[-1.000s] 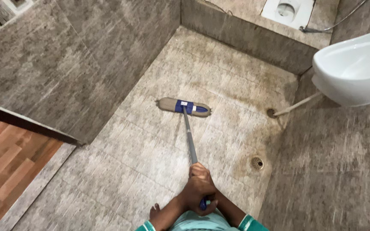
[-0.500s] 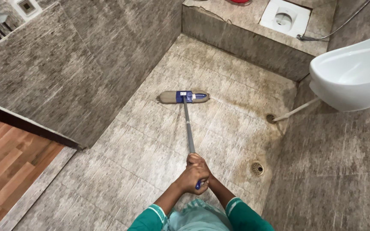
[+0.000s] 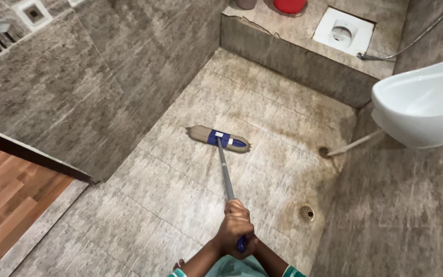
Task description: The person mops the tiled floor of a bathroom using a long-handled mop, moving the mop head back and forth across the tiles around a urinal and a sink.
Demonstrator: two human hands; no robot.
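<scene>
Grey mop handle [image 3: 225, 172] gripped at its blue end by both hands, left hand [image 3: 234, 232] wrapped over the mostly hidden right hand [image 3: 250, 243], flat mop head [image 3: 218, 138] on tiled floor [image 3: 175, 195] well ahead.

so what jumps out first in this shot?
The flat mop lying mid-floor, its grey handle running back to the hands clasped together round the blue grip at the bottom of the frame. Next, the white urinal on the right wall, its thin pipe slanting down to the stained tile floor. A red container sits on the raised ledge at the top.
</scene>
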